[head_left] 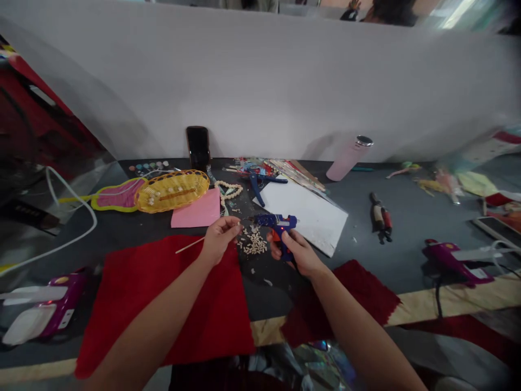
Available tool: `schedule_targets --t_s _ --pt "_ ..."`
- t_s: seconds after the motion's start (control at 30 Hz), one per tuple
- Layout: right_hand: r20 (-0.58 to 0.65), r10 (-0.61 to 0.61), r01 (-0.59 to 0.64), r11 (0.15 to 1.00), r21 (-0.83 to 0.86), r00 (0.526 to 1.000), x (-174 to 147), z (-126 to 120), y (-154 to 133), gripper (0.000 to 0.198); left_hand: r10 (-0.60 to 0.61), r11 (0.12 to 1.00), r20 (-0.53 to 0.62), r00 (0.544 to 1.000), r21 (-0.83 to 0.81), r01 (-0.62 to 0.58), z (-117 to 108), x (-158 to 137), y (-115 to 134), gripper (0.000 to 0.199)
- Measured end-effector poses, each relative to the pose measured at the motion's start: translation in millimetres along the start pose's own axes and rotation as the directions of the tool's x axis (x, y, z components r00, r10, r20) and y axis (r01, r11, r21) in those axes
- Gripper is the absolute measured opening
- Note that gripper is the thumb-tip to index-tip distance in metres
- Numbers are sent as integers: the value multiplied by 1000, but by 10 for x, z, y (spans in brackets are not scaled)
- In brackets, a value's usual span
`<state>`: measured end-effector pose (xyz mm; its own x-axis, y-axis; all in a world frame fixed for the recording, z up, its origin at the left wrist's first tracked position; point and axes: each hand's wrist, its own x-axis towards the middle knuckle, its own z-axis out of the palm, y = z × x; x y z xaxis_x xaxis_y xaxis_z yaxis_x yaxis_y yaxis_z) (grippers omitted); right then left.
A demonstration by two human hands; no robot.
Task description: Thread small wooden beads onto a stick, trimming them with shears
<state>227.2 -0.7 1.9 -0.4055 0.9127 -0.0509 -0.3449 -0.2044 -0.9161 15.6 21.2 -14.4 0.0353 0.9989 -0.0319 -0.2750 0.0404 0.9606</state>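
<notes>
My right hand (296, 250) is wrapped round the grip of a blue hot glue gun (272, 220), its nozzle pointing left. Close to that nozzle, the fingers of my left hand (220, 239) are pinched on a tiny pale piece (238, 222), too small to identify surely. A thin pale stick (190, 245) juts out left of the left hand over the red felt sheet (175, 304); whether the hand holds it I cannot tell. Beneath the glue gun lies a pile of small pale wooden pieces (253, 242) on the dark table.
Behind are a white board (303, 212), blue-handled pliers (258, 187), a yellow basket (179, 190), pink sheet (199, 209), propped phone (198, 146) and pink bottle (348, 160). Purple devices stand left (63, 301) and right (458, 263). A small figure (380, 217) lies right.
</notes>
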Motion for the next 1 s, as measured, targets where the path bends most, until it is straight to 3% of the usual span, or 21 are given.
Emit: schedule_targets --t_s 1.0 --pt "104 31 -8 978 -210 994 4 27 -18 34 -38 999 -27 999 37 39 -20 2 10 23"
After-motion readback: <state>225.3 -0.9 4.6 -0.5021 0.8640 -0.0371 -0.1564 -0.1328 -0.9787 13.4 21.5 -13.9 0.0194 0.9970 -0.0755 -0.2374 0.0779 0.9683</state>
